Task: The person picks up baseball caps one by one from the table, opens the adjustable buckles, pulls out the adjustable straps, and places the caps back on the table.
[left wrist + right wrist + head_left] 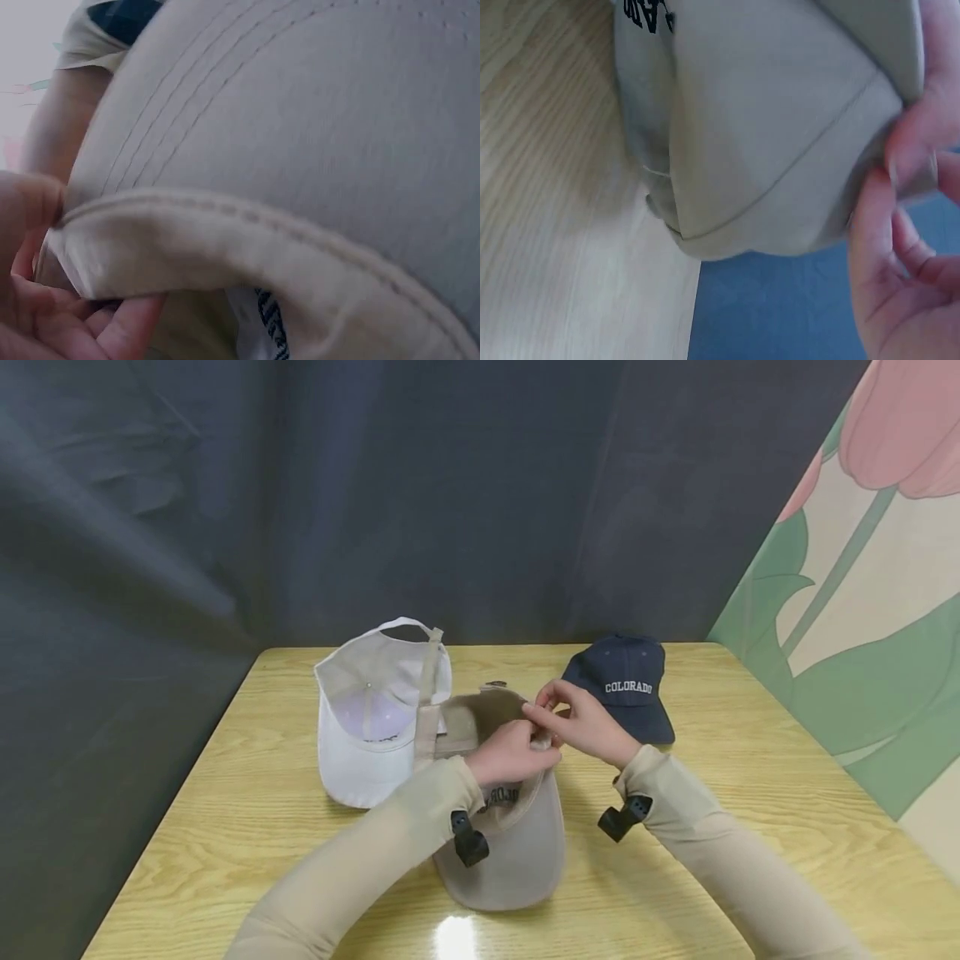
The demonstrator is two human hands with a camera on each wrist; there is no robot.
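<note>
Where beige cap (510, 864) overlaps white cap (356, 772), navy cap (618, 664)

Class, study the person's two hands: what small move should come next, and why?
Probably the right hand should slide a little along the edge of the beige fabric cap with a curved brim, while the left hand steadies it. Both hands pinch that edge close together, so one could anchor the soft fabric.
</note>
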